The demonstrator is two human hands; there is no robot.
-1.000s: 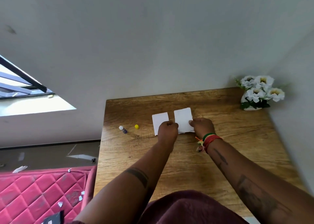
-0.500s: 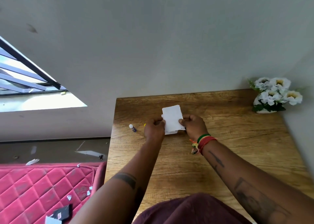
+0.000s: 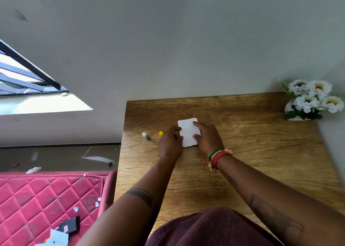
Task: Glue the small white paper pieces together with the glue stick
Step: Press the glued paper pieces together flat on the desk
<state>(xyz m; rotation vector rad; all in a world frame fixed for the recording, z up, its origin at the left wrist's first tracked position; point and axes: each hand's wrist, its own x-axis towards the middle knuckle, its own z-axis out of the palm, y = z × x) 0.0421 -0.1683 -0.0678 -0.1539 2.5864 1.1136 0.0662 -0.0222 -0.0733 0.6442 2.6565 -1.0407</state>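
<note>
Toward the desk's (image 3: 261, 152) far middle — white paper pieces (image 3: 188, 132) stacked flat, pressed under both hands.

Left hand (image 3: 170, 144) at the stack's left edge, fingers curled, grip on nothing; right hand (image 3: 208, 138) spread flat, fingertips on the paper's right side. Just left — yellow cap (image 3: 161, 133), then uncapped glue stick (image 3: 146, 136) lying apart. White flowers (image 3: 313, 100) at the far right corner.

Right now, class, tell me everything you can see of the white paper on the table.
The white paper lies flat on the wooden table, a small upright rectangle with ragged, torn-looking edges. It looks like thin plain sheet; separate layers cannot be told. The left hand touches its left edge, and the right hand presses fingers on its right side. The glue stick and yellow cap lie apart to its left.
</note>
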